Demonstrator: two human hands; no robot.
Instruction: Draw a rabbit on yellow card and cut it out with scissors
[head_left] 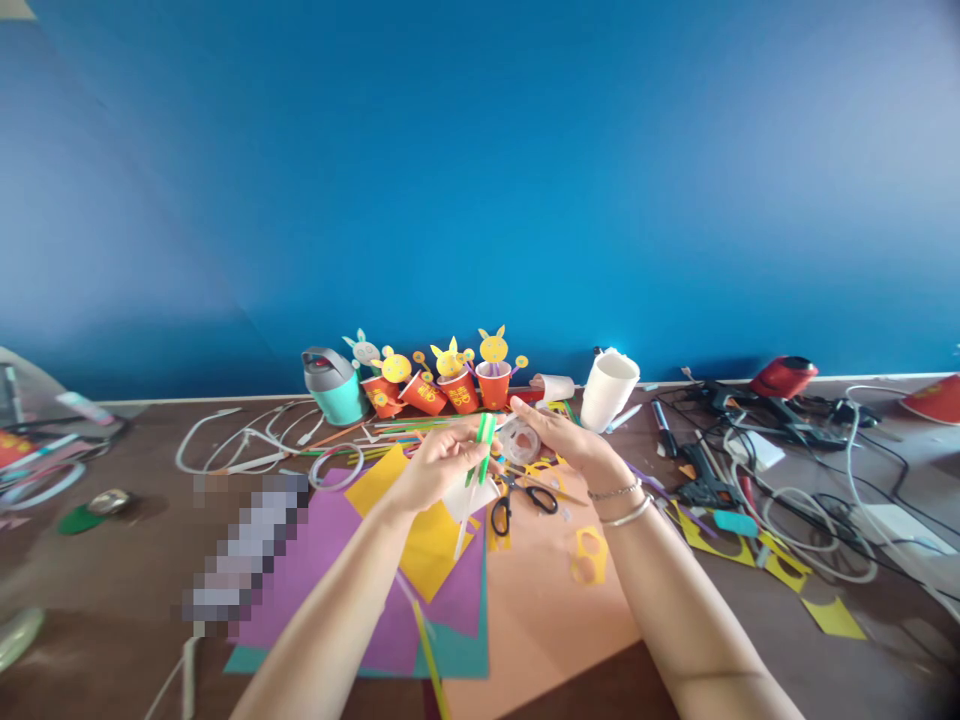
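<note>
My left hand is closed, pinching a bright green strip that stands upright between thumb and fingers. A thin whitish strip hangs below it. Across from it, my right hand has a roll of clear tape at its fingers and seems to grip it; the fingers behind the roll are hidden. Black-handled scissors lie just under both hands. Beneath them spread sheets of yellow paper, purple paper and peach paper, with a cut yellow scrap on the peach one.
Red paper cups topped with yellow rabbit figures line the blue wall. A teal lidded container and a white cup flank them. Cables, a black glue gun and yellow scraps lie right; a pixelated object lies left.
</note>
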